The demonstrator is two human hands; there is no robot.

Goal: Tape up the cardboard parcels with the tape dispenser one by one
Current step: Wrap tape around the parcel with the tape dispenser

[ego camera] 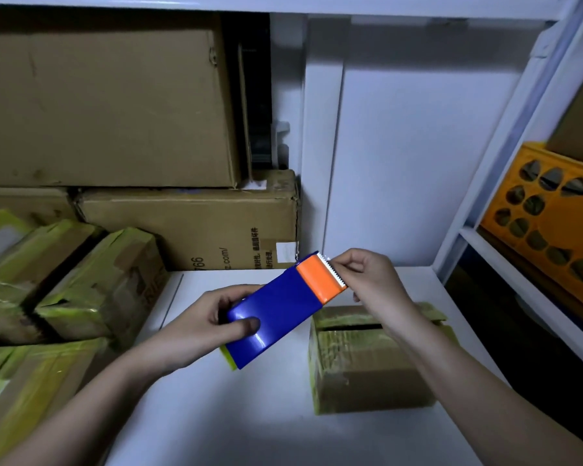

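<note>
Head view, dim light. Blue plastic tape dispenser with an orange front section and a white serrated cutting edge [283, 306] is held in the air above the white shelf surface [249, 415], tilted with the cutter end up and to the right. Left hand [212, 319] grips the blue rear end: thumb lies across the top face, remaining fingers curl around the far side and are partly hidden. A sliver of yellow-green shows under the dispenser's lower corner. Right hand [367, 280] is at the cutter end, thumb and forefinger pressed together in a pinch just at the serrated edge; whether tape is between them cannot be resolved. Other fingers of that hand are loosely curled. Below the right forearm sits a small brown cardboard parcel with yellow-green tape along its edges [371, 361], resting on the shelf surface, top flaps meeting with a dark slit still open between them; dispenser is not touching it. To the left, a cluster of similar parcels wrapped in yellow-green tape [81, 280] lies stacked against large plain brown cartons [108, 105]. At far right, an orange perforated plastic crate [552, 210] sits on an adjacent white shelf rack [505, 129].
</note>
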